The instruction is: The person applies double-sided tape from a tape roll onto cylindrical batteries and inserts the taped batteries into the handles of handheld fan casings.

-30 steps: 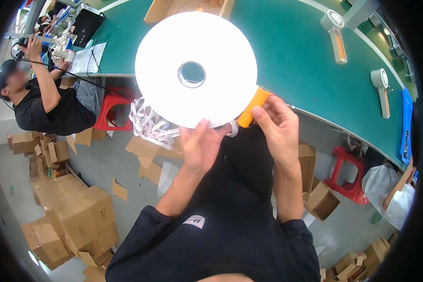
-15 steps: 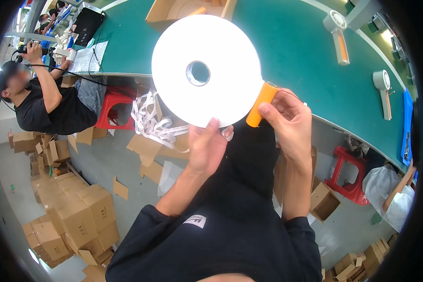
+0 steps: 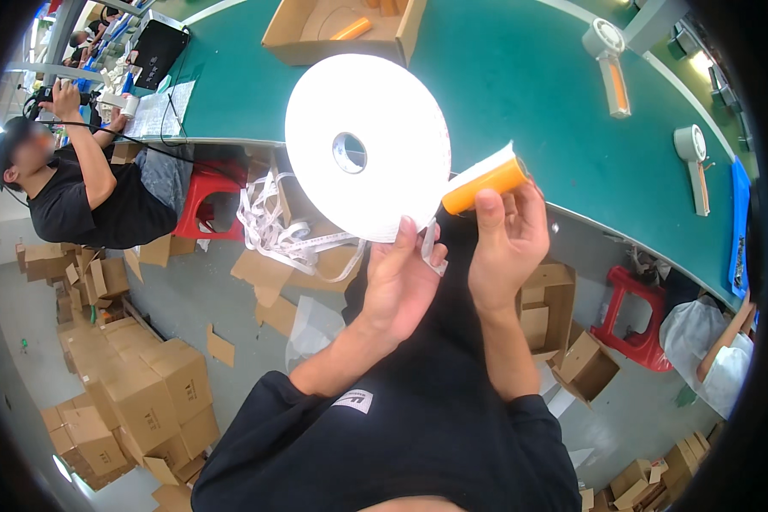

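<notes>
My left hand (image 3: 404,277) grips the lower edge of a large white tape roll (image 3: 367,188) with a hole in its middle. A short loose end of pale tape (image 3: 433,253) hangs by my left fingers. In my right hand (image 3: 510,243) is an orange cylinder (image 3: 485,187), held between thumb and fingers, tilted up to the right. A white strip (image 3: 484,166) lies along its upper side. The cylinder is just right of the roll, near the table's front edge. What its far side looks like is hidden.
On the green table (image 3: 520,94) stands a cardboard box (image 3: 316,53) with several orange cylinders. Two handheld fans (image 3: 613,72) lie at the right, near a blue tray (image 3: 739,230). A co-worker (image 3: 102,188) sits at the left. Crumpled white tape (image 3: 269,222) and cartons (image 3: 136,384) cover floor areas.
The roll has tilted and dropped a little in my left hand, which moved right. My right hand has turned the orange cylinder from steep to nearly level, and a white strip now shows on it.
</notes>
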Demonstrator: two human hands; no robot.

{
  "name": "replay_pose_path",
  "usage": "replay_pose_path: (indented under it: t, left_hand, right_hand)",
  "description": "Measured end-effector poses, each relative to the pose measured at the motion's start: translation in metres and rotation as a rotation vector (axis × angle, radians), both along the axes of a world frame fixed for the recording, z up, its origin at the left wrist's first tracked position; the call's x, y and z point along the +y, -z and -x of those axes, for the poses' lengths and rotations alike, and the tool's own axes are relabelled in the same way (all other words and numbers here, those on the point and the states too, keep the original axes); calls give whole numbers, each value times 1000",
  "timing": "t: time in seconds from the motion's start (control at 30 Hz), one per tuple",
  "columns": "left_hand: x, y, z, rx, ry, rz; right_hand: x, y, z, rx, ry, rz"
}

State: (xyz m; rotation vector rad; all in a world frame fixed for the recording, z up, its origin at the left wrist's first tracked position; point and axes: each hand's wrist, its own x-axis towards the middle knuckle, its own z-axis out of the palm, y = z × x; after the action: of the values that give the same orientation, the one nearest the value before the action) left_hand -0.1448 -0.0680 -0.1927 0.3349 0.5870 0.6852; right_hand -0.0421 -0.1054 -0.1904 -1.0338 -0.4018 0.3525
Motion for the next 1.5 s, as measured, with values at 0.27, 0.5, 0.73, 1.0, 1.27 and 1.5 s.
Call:
replay_pose_path:
  t: [0.27,0.5,0.73,1.0,1.27,1.5]
  left_hand:
    - [8,7,-1,-76,22,72]
    - [8,2,1,-146,74,58]
    - [-2,-10,1,-101,104,-46]
    - [-7,-16,8,-110,198,-47]
    - [-10,-41,29,-129,229,-43]
    - [-10,-68,39,-158,130,-53]
  right_hand:
    - [3,16,19,45,-23,-170]
    - [-2,19,7,-55,-81,-58]
    - [-4,2,-17,-732,-67,269]
    - [-5,-8,-49,-1365,142,-29]
    - [-1,-38,-49,-1608,204,-123]
    - [20,-62,-38,-1554,289,-220]
